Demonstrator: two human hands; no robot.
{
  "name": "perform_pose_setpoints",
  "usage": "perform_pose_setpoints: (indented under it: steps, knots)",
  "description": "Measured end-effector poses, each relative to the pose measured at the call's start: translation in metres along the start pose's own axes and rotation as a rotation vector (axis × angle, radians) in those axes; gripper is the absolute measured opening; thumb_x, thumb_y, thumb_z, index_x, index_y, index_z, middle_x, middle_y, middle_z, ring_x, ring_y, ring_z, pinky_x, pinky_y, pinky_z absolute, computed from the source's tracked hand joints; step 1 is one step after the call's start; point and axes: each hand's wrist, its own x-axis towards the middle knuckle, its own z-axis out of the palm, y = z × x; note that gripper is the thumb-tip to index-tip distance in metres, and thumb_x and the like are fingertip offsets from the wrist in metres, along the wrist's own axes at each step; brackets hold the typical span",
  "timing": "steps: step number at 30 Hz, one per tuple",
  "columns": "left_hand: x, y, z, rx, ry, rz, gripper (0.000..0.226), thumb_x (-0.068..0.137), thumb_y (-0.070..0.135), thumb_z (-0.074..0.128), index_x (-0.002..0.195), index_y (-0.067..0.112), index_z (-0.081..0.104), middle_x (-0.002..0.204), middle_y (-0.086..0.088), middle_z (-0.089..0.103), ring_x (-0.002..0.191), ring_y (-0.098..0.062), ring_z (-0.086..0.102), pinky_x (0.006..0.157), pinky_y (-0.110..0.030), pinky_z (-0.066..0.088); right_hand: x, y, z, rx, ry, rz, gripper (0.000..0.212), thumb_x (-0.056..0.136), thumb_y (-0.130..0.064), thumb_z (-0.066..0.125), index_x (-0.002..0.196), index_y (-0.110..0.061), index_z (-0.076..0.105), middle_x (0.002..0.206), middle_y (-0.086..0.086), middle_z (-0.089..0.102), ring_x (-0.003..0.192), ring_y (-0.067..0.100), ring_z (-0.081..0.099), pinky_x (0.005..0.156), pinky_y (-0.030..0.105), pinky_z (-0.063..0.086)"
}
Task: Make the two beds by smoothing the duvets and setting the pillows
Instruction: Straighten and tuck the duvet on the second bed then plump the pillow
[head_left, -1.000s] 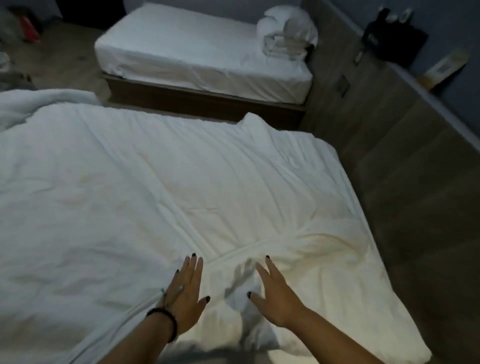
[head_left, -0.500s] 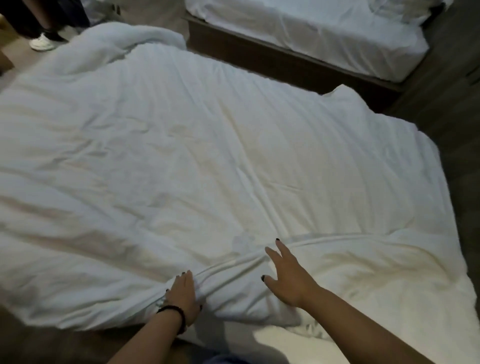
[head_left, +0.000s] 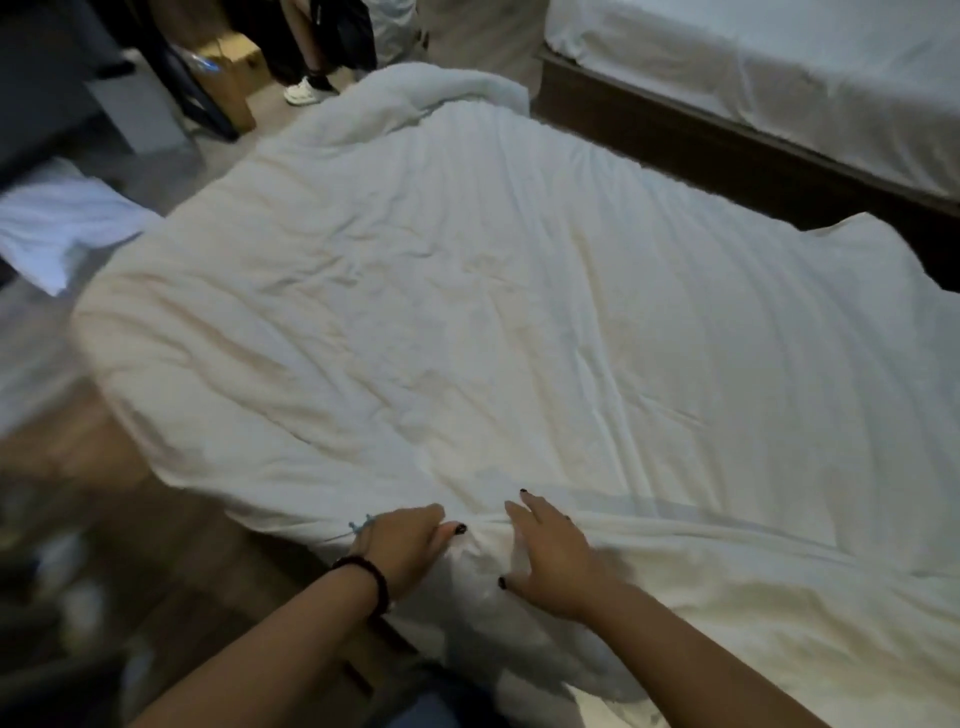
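at near edge, left hand (head_left: 402, 545) fingers grasping duvet (head_left: 467, 291) fold — right hand (head_left: 553, 558) released, flat

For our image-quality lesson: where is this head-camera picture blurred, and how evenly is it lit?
Head view: the floor at left is smeared by motion blur; both hands, left hand and right hand, and the duvet are fairly sharp; the room is dim, with the duvet's centre brightest and the corners darker.
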Motion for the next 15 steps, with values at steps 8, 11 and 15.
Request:
perform_pose_setpoints:
  steps: [8,11,15]
  knots:
    - [0.009,-0.035,-0.062,-0.055,-0.002,0.123,0.048,0.071,0.067,0.058,0.099,0.028,0.050,0.100,0.004,0.064,0.091,-0.019,0.061,0.074,-0.029,0.045,0.026,-0.052,-0.046,0.117,0.266,-0.204,0.014,0.078,-0.037,0.051,0.084,-0.026,0.058,0.088,-0.005,0.064,0.082,0.018,0.059,0.068,0.032,0.044]
    - [0.036,-0.063,-0.049,-0.009,0.134,0.071,0.030,0.082,0.024,0.059,0.111,0.027,0.053,0.106,0.003,0.059,0.098,-0.022,0.060,0.075,-0.033,0.048,0.027,-0.051,-0.064,0.202,0.326,-0.137,0.007,0.073,-0.040,0.045,0.076,-0.036,0.050,0.077,-0.014,0.058,0.075,0.012,0.058,0.066,0.030,0.045]
    - [0.064,-0.131,-0.052,0.033,0.253,0.130,0.044,0.043,0.011,0.080,0.083,0.019,0.061,0.078,-0.002,0.053,0.058,-0.024,0.056,0.040,-0.026,0.032,0.029,-0.050,-0.083,0.154,0.438,0.023,0.020,0.078,-0.017,0.070,0.073,-0.033,0.058,0.074,-0.018,0.061,0.074,-0.001,0.058,0.064,0.022,0.044]
